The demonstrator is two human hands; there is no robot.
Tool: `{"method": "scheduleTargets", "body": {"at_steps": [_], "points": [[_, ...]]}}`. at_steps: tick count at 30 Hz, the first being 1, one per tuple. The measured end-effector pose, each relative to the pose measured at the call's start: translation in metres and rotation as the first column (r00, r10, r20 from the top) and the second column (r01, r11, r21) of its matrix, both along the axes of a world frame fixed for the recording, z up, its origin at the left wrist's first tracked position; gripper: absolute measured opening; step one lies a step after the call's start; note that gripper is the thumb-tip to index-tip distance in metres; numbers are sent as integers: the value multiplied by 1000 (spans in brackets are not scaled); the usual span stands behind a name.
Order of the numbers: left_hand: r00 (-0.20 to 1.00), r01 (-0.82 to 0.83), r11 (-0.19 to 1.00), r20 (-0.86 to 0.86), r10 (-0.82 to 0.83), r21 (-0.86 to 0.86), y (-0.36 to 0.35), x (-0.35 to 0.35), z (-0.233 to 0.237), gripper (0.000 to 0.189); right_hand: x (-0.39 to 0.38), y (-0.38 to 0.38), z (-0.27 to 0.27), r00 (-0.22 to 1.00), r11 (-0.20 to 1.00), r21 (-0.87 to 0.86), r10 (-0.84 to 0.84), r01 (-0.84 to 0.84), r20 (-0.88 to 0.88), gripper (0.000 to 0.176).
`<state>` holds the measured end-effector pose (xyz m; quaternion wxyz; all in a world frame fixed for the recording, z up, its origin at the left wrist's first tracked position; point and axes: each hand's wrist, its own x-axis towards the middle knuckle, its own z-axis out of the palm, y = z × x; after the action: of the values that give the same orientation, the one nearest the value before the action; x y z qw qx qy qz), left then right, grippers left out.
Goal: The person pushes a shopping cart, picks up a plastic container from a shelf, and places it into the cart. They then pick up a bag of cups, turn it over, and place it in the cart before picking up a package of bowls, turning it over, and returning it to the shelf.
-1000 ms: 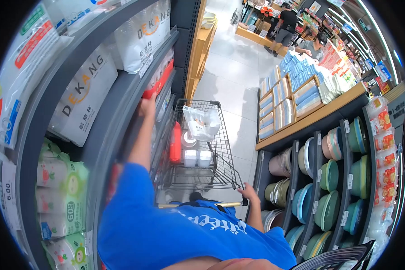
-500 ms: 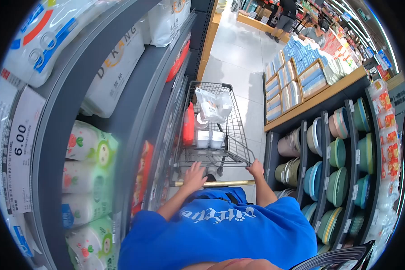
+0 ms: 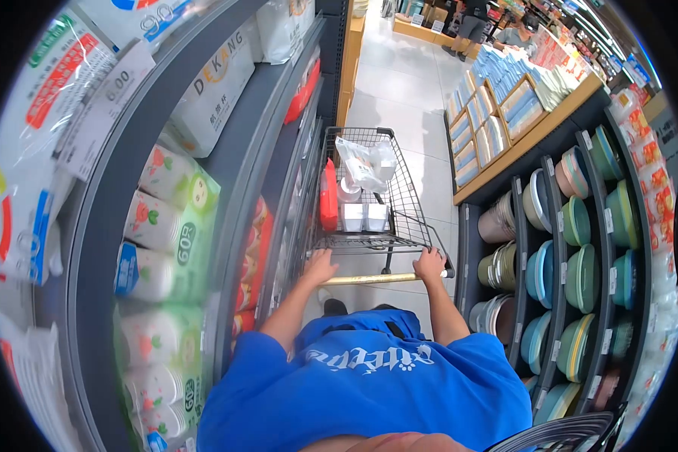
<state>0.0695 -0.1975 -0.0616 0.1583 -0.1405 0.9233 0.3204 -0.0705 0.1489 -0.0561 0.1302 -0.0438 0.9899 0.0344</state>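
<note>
A wire shopping cart (image 3: 410,203) stands in front of me in the aisle, its pale handle bar (image 3: 369,279) towards my body. My left hand (image 3: 320,267) is closed on the cart's near left corner, beside the bar's end. At the near right corner, my right hand (image 3: 429,264) is curled over the frame. Inside the basket lie a red pack (image 3: 329,197), a clear and white plastic bag (image 3: 361,164), a round white item (image 3: 348,191) and two white boxes (image 3: 364,217).
Left shelves (image 3: 237,147) hold packs of paper cups (image 3: 154,241) and a DEKANG pack (image 3: 214,90), close to the cart. On the right, racks hold stacked bowls (image 3: 582,279), beside a wooden display (image 3: 531,135) of bagged goods. Pale floor (image 3: 395,83) runs ahead; people (image 3: 471,26) are far off.
My left hand, with fingers spread before, has come down onto the cart's near left corner. My right hand stays on the right corner. The shelves have shifted in view.
</note>
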Motion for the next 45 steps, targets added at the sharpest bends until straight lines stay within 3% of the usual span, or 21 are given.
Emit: {"method": "scheduleTargets", "body": {"at_steps": [1,5,8,11,14,15,18,22,23,27,30,33,36,41,45], "points": [[1000,5,1000,-14,-6,-11,2,4,2,56,9,-5,1,995,986,-131,-103,101,-13,54],[994,-30,999,-105,26,-33,8,18,-17,55,39,-11,15,998,989,-140,43,-49,-42,37],[972,-103,994,-215,90,-48,14,33,-12,49,70,-9,20,984,971,-165,158,-171,-87,34],[957,-220,974,-209,204,-59,42,63,37,40,100,11,10,930,896,-265,311,-355,-195,34],[995,-27,937,-97,-8,-348,64,90,42,37,138,29,22,883,833,-336,334,-440,-330,41],[983,-103,938,-177,45,-331,76,106,37,33,147,34,28,907,849,-328,356,-415,-225,59],[815,-302,892,-576,59,-336,110,151,22,34,176,43,30,889,855,-279,366,-438,-274,71],[890,-272,887,-449,84,-373,140,206,23,65,209,58,25,881,844,-285,380,-455,-282,78],[910,-253,916,-398,116,-312,141,214,18,77,218,63,24,878,840,-285,385,-461,-285,78],[918,-260,893,-380,112,-366,158,254,19,74,258,83,21,861,832,-267,407,-487,-305,71],[930,-256,879,-350,111,-403,165,287,24,70,286,91,16,876,815,-362,330,-452,-351,59],[931,-259,878,-347,115,-403,170,321,22,69,307,103,19,925,790,-488,268,-370,-268,43],[932,-232,888,-352,86,-396,162,356,14,67,337,105,21,939,845,-428,227,-321,-256,35],[928,-196,921,-366,63,-337,158,429,26,62,408,111,-3,910,913,-245,233,-326,-343,43],[915,-137,936,-404,-6,-325,159,490,34,59,472,111,1,928,937,-257,141,-238,-345,43]]}}
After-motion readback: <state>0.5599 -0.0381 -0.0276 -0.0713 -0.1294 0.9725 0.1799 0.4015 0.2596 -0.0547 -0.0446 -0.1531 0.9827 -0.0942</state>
